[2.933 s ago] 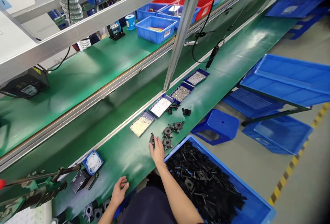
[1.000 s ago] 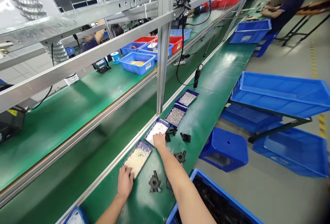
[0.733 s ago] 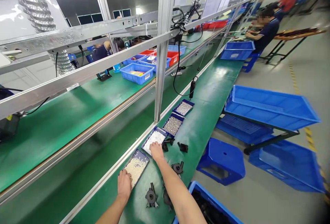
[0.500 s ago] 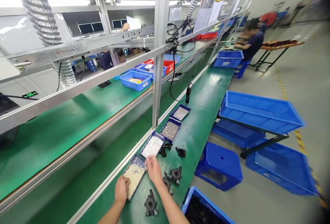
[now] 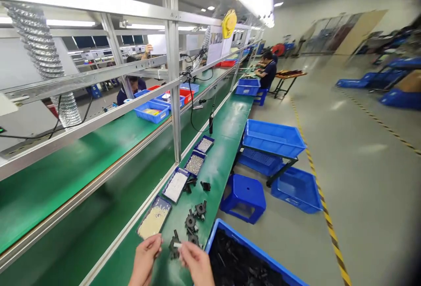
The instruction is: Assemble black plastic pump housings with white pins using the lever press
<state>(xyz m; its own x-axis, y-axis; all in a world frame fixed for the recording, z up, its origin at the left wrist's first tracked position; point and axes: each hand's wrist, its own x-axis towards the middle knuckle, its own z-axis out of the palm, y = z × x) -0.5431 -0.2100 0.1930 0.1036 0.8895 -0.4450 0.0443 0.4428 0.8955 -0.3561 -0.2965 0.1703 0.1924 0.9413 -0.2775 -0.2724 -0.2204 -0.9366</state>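
My right hand (image 5: 197,263) pinches a small white stick-like piece (image 5: 177,245) between thumb and fingertips, in front of a black plastic part (image 5: 174,248) on the bench. Just below the tray of cream-coloured small pieces (image 5: 154,220), my left hand (image 5: 146,257) has thumb and forefinger pressed together; whatever is in that pinch is too small to make out. Behind it lies a tray of white pieces (image 5: 176,185). Further black plastic parts, one (image 5: 190,221) with a round hub and one (image 5: 200,209) beyond it, lie on the green bench beside the trays.
Two trays of small metallic pieces, a nearer one (image 5: 194,164) and a farther one (image 5: 204,144), continue the row along the metal frame (image 5: 175,101). A blue crate (image 5: 213,237) of black parts stands at right, near a blue stool (image 5: 245,196). A co-worker (image 5: 268,75) sits farther off.
My right hand has come back from the white-piece tray towards me with a small white piece. My left hand has drawn off the cream-piece tray. The view has swung right.
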